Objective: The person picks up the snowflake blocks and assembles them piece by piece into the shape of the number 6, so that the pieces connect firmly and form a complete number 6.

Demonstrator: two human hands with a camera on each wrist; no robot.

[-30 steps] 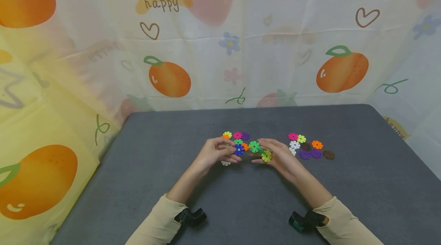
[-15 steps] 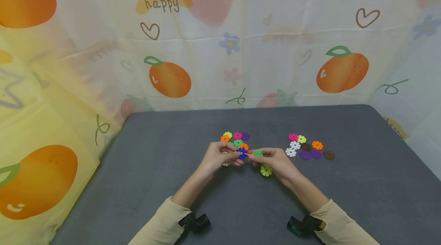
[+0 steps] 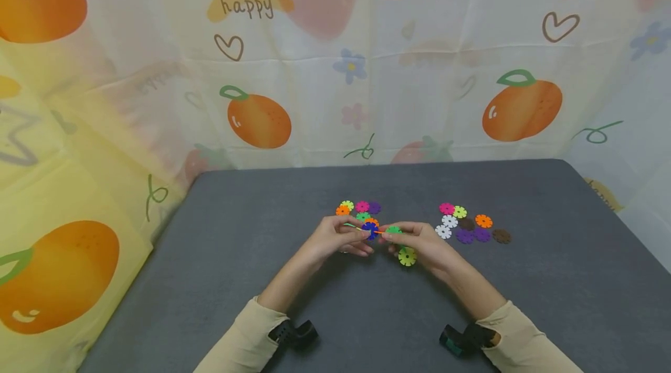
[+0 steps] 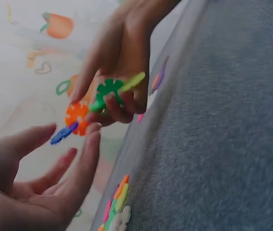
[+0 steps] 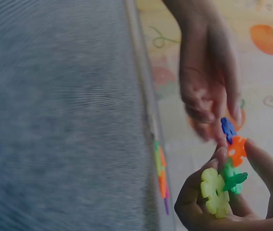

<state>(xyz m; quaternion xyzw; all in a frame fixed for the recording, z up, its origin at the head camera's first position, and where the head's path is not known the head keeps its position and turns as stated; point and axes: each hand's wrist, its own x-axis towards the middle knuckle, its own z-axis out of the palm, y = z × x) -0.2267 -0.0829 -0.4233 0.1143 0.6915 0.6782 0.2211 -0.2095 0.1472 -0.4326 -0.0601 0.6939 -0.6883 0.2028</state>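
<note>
A short chain of notched interlocking discs hangs between the hands, off the table. It links a blue disc (image 3: 371, 229), an orange disc (image 4: 77, 118), green discs (image 4: 109, 91) and a yellow-green disc (image 3: 407, 256). My right hand (image 3: 428, 245) grips the chain, thumb on the orange disc and fingers curled round the green part. My left hand (image 3: 331, 238) is at the blue end. In the left wrist view its thumb and fingers stand apart around the blue disc, the thumb tip close to it; whether they touch is hard to tell.
Behind my left hand lies a cluster of loose discs, with a pink disc (image 3: 362, 206) among them. More loose discs lie to the right, including an orange one (image 3: 483, 221) and a brown one (image 3: 501, 236). The grey table (image 3: 251, 204) meets a fruit-print cloth (image 3: 314, 87).
My right hand has moved lower and shifted its grip to the orange disc. The yellow-green disc now hangs lower. My left hand has moved slightly right, and its fingers look looser around the blue disc.
</note>
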